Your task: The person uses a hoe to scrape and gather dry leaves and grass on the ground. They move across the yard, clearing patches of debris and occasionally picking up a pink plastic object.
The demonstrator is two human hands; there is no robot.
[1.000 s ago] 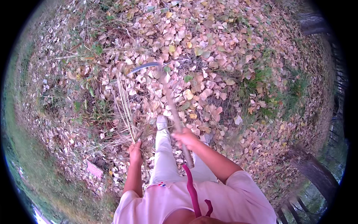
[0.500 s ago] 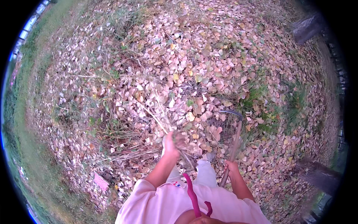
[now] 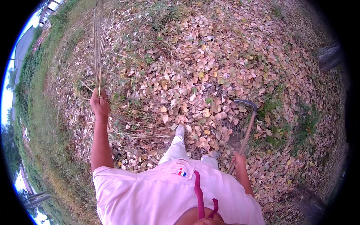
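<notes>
Left hand [image 3: 100, 105], closed round dry stalks [image 3: 98, 56], has swung far left, away from the sickle [image 3: 246, 134] (right hand [image 3: 239, 162] gripping).

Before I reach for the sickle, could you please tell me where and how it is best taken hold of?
I would take the handle midway between the right grip and the blade, coming from the right: that stretch looks bare, slim and straight, while the curved blade hooks off leftward.
</notes>
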